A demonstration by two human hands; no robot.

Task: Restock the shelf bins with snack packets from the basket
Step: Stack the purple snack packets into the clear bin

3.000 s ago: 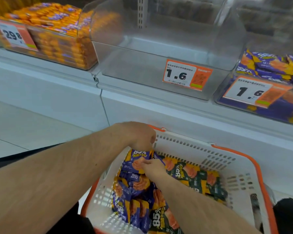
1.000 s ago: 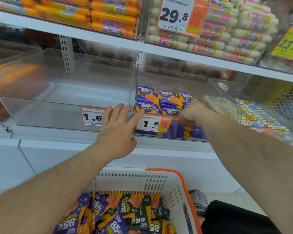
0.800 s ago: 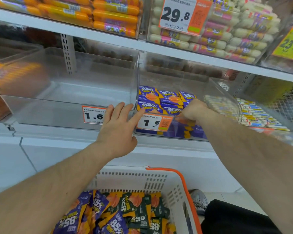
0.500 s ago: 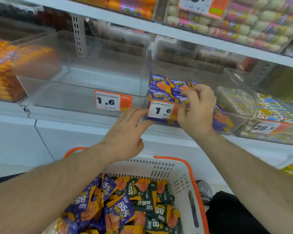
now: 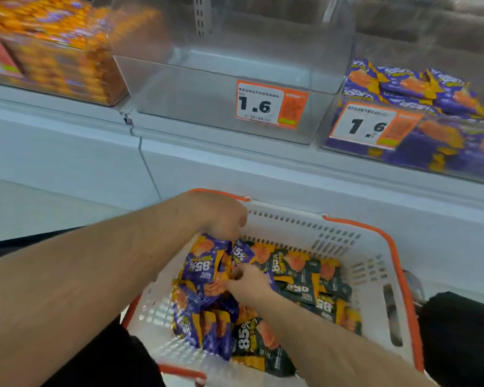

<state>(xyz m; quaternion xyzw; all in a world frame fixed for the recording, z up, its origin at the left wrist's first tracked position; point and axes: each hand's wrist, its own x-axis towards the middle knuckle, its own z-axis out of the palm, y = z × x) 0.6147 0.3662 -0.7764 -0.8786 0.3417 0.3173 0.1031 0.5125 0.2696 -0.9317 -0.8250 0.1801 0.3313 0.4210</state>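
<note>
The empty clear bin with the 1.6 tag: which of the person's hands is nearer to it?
Left. The left hand is at the basket's far rim, just below the empty bin; the right hand is lower, among the packets.

Both forearms are seen bare, with no sleeve, watch, band or glove worn on either, and the left hand (image 5: 221,216) and right hand (image 5: 249,284) are likewise uncovered. Dark, black-looking clothing (image 5: 458,339) is made out over the legs at the lower right and again at the lower left edge.
</note>
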